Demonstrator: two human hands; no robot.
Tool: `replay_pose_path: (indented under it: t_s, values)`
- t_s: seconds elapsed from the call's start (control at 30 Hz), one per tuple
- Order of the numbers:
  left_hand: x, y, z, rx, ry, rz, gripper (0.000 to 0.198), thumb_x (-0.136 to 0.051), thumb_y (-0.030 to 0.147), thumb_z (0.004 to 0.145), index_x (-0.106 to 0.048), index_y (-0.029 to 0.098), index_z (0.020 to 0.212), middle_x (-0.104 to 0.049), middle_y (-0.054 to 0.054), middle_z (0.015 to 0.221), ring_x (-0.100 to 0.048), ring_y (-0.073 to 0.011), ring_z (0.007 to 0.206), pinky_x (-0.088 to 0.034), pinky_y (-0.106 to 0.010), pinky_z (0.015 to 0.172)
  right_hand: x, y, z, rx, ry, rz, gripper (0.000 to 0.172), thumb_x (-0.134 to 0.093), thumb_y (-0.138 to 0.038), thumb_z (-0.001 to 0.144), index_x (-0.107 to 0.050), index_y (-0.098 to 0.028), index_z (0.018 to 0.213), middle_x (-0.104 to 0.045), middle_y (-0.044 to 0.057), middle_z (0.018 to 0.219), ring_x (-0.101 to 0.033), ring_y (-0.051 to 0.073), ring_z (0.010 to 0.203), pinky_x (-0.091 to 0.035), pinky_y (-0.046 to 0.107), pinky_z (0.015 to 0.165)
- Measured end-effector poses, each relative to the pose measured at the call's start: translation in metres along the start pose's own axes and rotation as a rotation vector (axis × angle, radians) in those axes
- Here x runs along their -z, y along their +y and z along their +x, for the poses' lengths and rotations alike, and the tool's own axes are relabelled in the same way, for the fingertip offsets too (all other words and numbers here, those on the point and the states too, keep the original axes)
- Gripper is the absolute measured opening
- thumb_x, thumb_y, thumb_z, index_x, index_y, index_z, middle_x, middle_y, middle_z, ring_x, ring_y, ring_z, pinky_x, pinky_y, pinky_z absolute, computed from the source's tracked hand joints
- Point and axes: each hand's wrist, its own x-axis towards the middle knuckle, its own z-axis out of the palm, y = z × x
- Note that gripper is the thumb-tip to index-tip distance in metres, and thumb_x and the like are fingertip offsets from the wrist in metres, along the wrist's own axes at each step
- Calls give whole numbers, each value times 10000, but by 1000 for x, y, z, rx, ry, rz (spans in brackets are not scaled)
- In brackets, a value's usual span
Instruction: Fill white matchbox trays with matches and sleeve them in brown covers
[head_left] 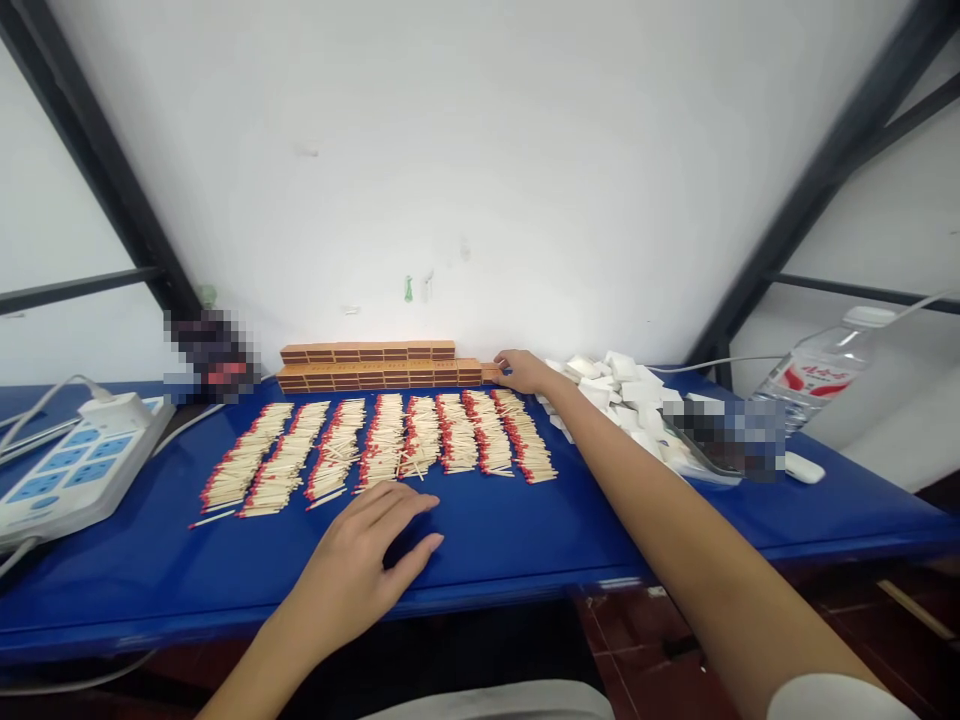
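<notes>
My right hand (523, 371) reaches to the wall end of the table, its fingers closed on a small orange-brown matchbox (489, 373) at the right end of a long row of matchboxes (367, 376). A shorter second layer of the boxes (367, 351) rises behind that row. In front of the boxes lie several columns of loose matches (420, 436) with red heads. Just before the middle columns, my left hand (375, 545) hangs above the table with fingers curved and thumb apart, holding nothing.
Right of my right hand lies a heap of white folded pieces (626, 395). Farther right are a tilted clear bottle (814, 365) and a white object (805, 467). A power strip (82, 465) with cables sits at the left of the blue table (510, 540). Dark metal posts flank both sides.
</notes>
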Motion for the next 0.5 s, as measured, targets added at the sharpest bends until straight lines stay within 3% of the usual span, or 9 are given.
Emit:
replay_pose_path:
  t_s: [0.5]
  values:
    - [2,1,0,-35,-19,-12,197,-677,263,1016,-716,220,1204,-770,-74,1121,-722,-223,1049,-598,-384,970,0,-1,-9,-15,3,22,388,-735,-291,982,-661,-159,1338,-787,136,1255,-745,259,1132,-555,336,969]
